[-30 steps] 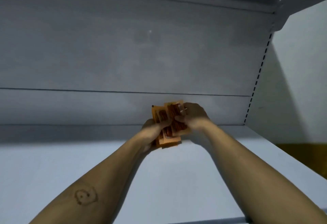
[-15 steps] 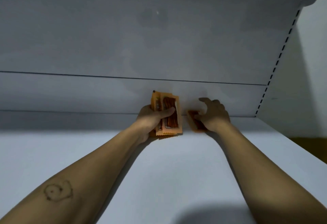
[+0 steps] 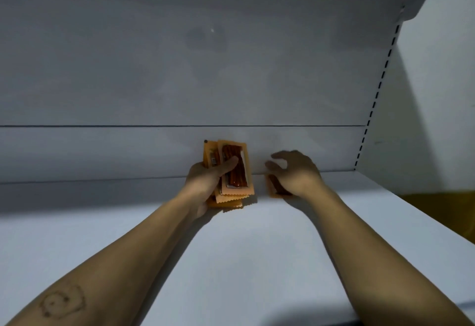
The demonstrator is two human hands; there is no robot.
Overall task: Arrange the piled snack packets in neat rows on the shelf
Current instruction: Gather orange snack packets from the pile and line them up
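Left hand (image 3: 205, 179) has its grip closed around a stack of orange plastic snack packets (image 3: 235, 171); right hand (image 3: 295, 171), fingers spread loose, hovers over one orange packet (image 3: 273, 189) on the white shelf (image 3: 244, 261).

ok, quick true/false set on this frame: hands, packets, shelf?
1. The left hand grips a stack of orange plastic snack packets. True.
2. The right hand holds that stack too. False: it is apart, fingers spread above a single orange packet.
3. The single packet sits near the grey back panel. True.
4. The white shelf board is full of packet rows. False: only that one packet lies on it.
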